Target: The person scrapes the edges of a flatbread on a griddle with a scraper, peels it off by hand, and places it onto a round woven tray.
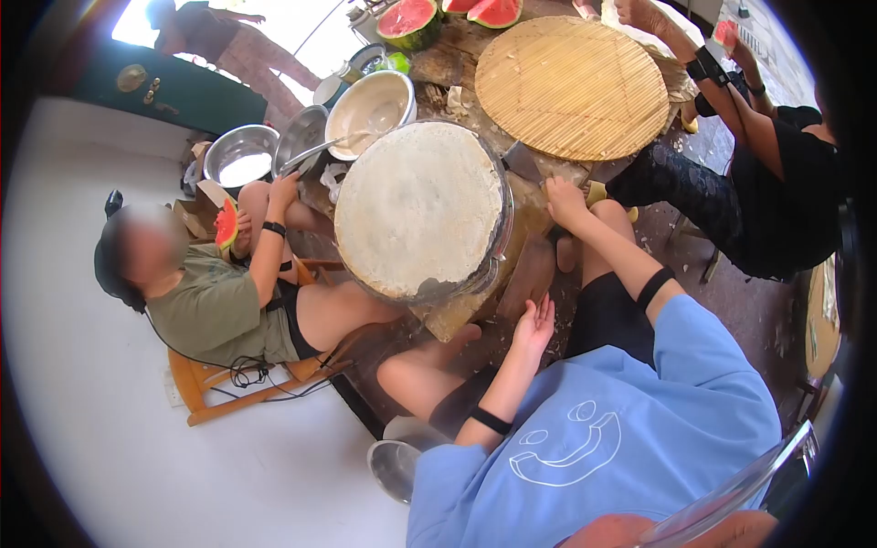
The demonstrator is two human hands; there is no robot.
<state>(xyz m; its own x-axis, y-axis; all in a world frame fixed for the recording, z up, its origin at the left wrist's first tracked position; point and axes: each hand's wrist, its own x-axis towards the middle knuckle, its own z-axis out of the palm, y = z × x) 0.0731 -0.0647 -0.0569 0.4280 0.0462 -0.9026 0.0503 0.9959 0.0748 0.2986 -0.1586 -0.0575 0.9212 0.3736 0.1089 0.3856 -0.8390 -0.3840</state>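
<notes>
My left hand [535,323] is open with the palm up, below the table edge and holding nothing. At the table's right side my right hand [566,202] has its fingers curled at the end of a flat dark blade [523,162], which looks like a scraper. Left of that blade is a large round griddle [422,210], its top covered by a thin pale layer with a rough edge. A cream bowl [369,111] of pale batter stands behind the griddle, with a ladle [315,152] leaning across its rim.
A round woven straw mat [573,89] lies beyond the griddle. Cut watermelon [408,22] sits at the back. Metal basins [242,155] stand at the left. One person [219,292] sits left holding a watermelon slice [227,224]; another person [776,201] sits right.
</notes>
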